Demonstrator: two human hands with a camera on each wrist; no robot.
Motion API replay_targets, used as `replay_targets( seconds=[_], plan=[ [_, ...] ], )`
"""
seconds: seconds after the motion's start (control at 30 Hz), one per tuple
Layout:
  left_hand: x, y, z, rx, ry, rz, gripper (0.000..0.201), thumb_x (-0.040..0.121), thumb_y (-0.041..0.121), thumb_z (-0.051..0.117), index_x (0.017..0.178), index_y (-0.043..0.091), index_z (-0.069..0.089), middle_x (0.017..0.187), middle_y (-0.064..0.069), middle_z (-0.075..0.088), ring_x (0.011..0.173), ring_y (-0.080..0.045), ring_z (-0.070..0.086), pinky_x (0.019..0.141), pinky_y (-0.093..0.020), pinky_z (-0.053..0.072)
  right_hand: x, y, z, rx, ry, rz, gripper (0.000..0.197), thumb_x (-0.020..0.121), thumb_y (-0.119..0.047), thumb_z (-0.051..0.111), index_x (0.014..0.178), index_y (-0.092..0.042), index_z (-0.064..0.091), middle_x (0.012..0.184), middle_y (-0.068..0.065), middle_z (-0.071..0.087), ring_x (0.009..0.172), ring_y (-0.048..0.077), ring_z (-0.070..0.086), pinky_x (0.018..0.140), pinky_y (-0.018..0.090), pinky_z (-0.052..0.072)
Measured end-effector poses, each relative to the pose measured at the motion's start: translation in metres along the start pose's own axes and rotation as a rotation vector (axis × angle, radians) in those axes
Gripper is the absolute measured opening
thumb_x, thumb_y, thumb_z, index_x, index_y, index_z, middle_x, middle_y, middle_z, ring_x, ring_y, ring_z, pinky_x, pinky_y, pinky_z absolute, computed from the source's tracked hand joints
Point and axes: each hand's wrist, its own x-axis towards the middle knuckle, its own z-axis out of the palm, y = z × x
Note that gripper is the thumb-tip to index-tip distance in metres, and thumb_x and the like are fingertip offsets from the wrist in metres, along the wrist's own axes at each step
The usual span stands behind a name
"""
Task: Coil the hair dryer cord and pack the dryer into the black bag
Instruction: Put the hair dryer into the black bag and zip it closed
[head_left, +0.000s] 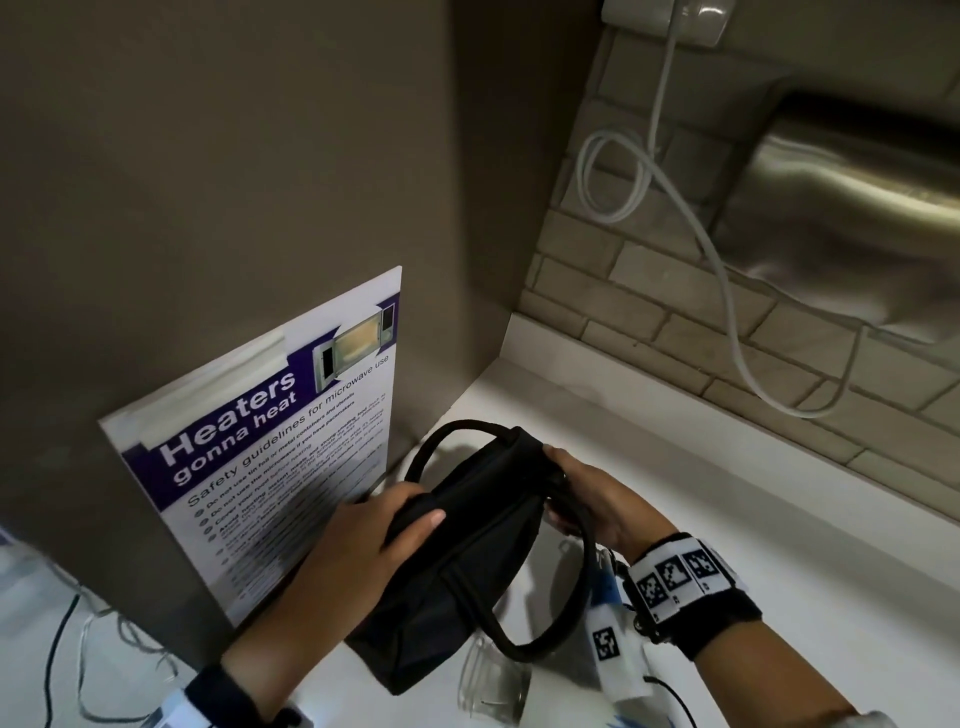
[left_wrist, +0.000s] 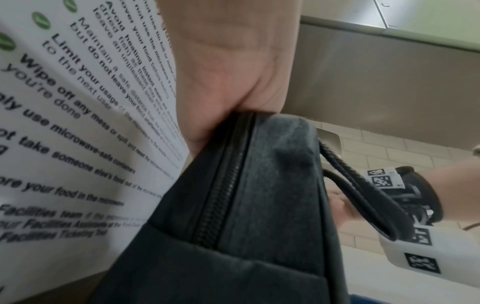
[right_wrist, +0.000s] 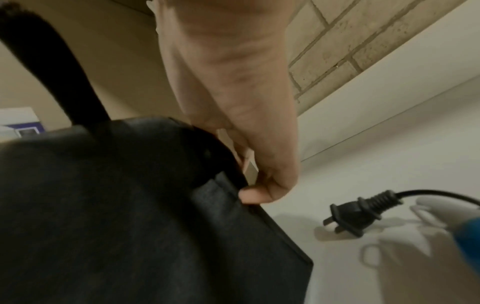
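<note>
Fabric is what both hands have hold of here: the black bag (head_left: 467, 545) sits tipped on the white counter (head_left: 727, 493), just in front of a poster (head_left: 270, 436) leaning on the brown wall. The left hand (head_left: 363, 540) curls over the near top end, thumb lying across the cloth, while the right hand (head_left: 587, 499) pinches the far end between curled fingers, seemingly near the zip's end. The zip (left_wrist: 221, 185) looks closed along the stretch that shows in the left wrist view. I judge the bag soft and light, likely to sag and fold, so it wants holding at the stiffer seams beside the zip or by its rope-like handles (head_left: 566, 587) rather than by the loose sides. The dryer itself is in no view; only a black plug (right_wrist: 355, 214) with its cord lies on the counter beside the bag, and I take it for the dryer's without being sure. A cord like that should be springy and prone to uncoiling, best gathered in loose loops near the plug. The poster reads "Heaters gonna heat" and "Safety guidelines for microwave use", with lines such as "Wipe off any mess or spill". No brand shows on the bag.
</note>
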Motion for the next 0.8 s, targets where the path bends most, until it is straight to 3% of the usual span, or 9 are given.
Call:
replay_targets(
  seconds=[0.13,0.23,0.4,0.47,0.57,0.6,0.67,0.73,0.8],
  plan=[
    [-0.002,-0.002,0.001,-0.014,0.037,0.008,0.037,0.082,0.059,0.042,0.099,0.032,0.06,0.073,0.012,0.068,0.076,0.003,0.065,0.071,-0.014,0.05,0.005,-0.005,-0.001,0.09,0.01,-0.005,0.023,0.094,-0.032,0.054,0.082,-0.014,0.061,0.066,0.0,0.061,0.043,0.007,0.06,0.041,0.018,0.046],
    [-0.003,0.001,0.0,-0.037,0.03,0.014,0.023,0.087,0.051,0.046,0.092,0.033,0.06,0.069,0.008,0.068,0.072,-0.002,0.067,0.07,-0.021,0.051,0.005,-0.004,-0.005,0.215,0.012,0.018,0.022,0.093,-0.026,0.057,0.076,-0.013,0.062,0.057,-0.001,0.063,0.041,0.008,0.061,0.04,0.018,0.048],
    [-0.003,0.004,-0.002,-0.051,0.021,0.037,0.013,0.091,0.037,0.053,0.09,0.03,0.063,0.069,0.008,0.069,0.074,-0.002,0.067,0.069,-0.013,0.049,0.015,0.003,-0.006,0.261,0.076,0.102,0.025,0.091,-0.031,0.061,0.079,-0.008,0.063,0.062,0.006,0.066,0.044,0.016,0.064,0.041,0.023,0.05],
    [-0.003,0.004,-0.003,-0.061,0.006,0.04,0.01,0.091,0.037,0.053,0.086,0.033,0.061,0.071,0.013,0.068,0.074,0.0,0.066,0.067,-0.01,0.047,0.013,0.0,-0.006,0.222,0.008,0.142,0.015,0.087,-0.017,0.063,0.076,-0.006,0.062,0.056,0.005,0.067,0.043,0.014,0.064,0.039,0.021,0.05],
    [-0.003,0.003,-0.005,-0.034,-0.007,0.044,0.012,0.091,0.038,0.054,0.079,0.037,0.056,0.074,0.019,0.066,0.073,0.001,0.065,0.065,-0.008,0.045,0.008,-0.006,-0.002,0.15,-0.085,0.159,0.03,0.086,-0.007,0.059,0.057,-0.003,0.063,0.048,0.006,0.063,0.037,0.014,0.061,0.035,0.018,0.046],
    [-0.002,0.002,-0.006,-0.022,-0.009,0.043,0.013,0.091,0.039,0.053,0.079,0.037,0.055,0.07,0.015,0.066,0.071,0.0,0.065,0.064,-0.009,0.045,0.013,-0.005,-0.003,0.128,-0.097,0.146,0.024,0.082,-0.007,0.064,0.059,-0.003,0.063,0.051,0.008,0.064,0.04,0.015,0.061,0.038,0.019,0.048],
    [-0.001,0.0,-0.006,0.021,-0.021,0.048,0.013,0.091,0.041,0.052,0.078,0.038,0.053,0.061,0.011,0.063,0.069,0.0,0.065,0.062,-0.01,0.045,0.018,-0.006,-0.006,0.147,-0.074,0.064,0.009,0.075,-0.007,0.071,0.08,-0.006,0.063,0.068,0.009,0.065,0.057,0.018,0.062,0.053,0.024,0.054],
    [-0.001,-0.003,-0.004,0.079,-0.037,0.061,0.01,0.091,0.043,0.05,0.082,0.038,0.051,0.059,0.012,0.06,0.067,0.0,0.065,0.061,-0.011,0.045,0.036,-0.005,-0.015,0.243,0.059,-0.008,0.013,0.084,-0.003,0.063,0.094,-0.011,0.061,0.073,0.007,0.067,0.063,0.016,0.062,0.067,0.025,0.054],
    [-0.001,-0.005,-0.002,0.118,-0.036,0.079,0.019,0.088,0.052,0.044,0.088,0.037,0.055,0.058,0.013,0.059,0.065,-0.002,0.064,0.059,-0.013,0.046,0.033,-0.015,-0.019,0.368,0.143,-0.038,0.019,0.087,0.005,0.057,0.095,-0.011,0.061,0.068,0.007,0.067,0.054,0.011,0.063,0.06,0.017,0.055]
  ],
)
